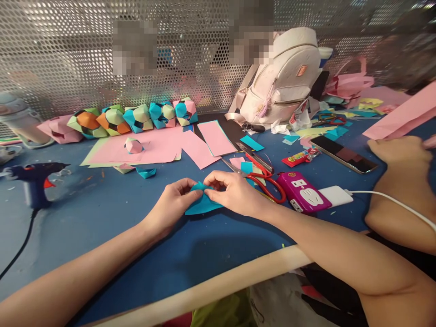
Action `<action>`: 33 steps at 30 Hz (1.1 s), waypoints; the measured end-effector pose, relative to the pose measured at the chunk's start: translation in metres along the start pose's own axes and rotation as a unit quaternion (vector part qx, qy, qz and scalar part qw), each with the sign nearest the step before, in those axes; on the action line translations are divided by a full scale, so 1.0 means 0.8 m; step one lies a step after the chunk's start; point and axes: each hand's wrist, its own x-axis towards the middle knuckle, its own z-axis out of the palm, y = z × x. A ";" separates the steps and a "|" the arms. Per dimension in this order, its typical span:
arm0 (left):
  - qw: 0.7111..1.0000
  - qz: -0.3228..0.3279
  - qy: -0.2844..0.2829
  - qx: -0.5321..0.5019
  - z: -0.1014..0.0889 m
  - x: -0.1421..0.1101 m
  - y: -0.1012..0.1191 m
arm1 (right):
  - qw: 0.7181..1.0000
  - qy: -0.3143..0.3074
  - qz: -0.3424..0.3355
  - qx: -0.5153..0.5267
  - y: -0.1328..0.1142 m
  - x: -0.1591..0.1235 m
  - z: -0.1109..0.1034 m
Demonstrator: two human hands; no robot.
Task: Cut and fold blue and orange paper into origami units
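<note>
A folded piece of turquoise paper [201,204] lies on the blue table [102,213] between my hands. My left hand [173,200] pinches its left side with closed fingers. My right hand [235,190] pinches its upper right edge, fingers pressed together. Both hands meet over the top fold of the paper.
Red-handled scissors [269,181], a pink power bank [301,190] and a white charger [335,195] lie right of my hands. Pink sheets [153,147], a row of coloured paper balls [136,118], a glue gun [34,179], a backpack [282,81] and a phone [344,154] sit farther back. Another person's arm [402,190] rests at right.
</note>
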 end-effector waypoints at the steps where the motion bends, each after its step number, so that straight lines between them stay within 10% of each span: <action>1: 1.000 -0.002 -0.003 -0.004 -0.001 0.000 0.000 | 1.000 -0.002 -0.006 0.004 0.000 0.000 0.000; 33: 0.994 -0.032 -0.063 -0.083 -0.008 0.001 0.009 | 0.988 -0.008 -0.145 -0.061 0.010 0.000 -0.003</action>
